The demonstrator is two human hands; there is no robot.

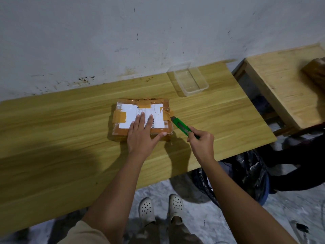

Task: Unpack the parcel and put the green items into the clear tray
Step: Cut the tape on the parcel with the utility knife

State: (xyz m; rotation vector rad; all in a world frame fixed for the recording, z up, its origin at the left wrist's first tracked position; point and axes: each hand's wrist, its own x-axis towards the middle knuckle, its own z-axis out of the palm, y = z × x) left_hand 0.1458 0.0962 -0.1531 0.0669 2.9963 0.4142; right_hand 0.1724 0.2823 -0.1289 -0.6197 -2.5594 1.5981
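A brown taped parcel (123, 118) with a white shipping label lies flat in the middle of the wooden table (70, 138). My left hand (142, 134) presses flat on its near right part, fingers straight and spread. My right hand (202, 143) grips a green box cutter (181, 126). The cutter's tip touches the parcel's right edge at the tape. The clear tray (189, 80) stands empty at the table's far right, near the wall.
A second wooden table (281, 81) stands to the right with a brown object (316, 69) on it. A black plastic bag (249, 175) sits on the floor past the table's right end. The wall runs along the table's far side.
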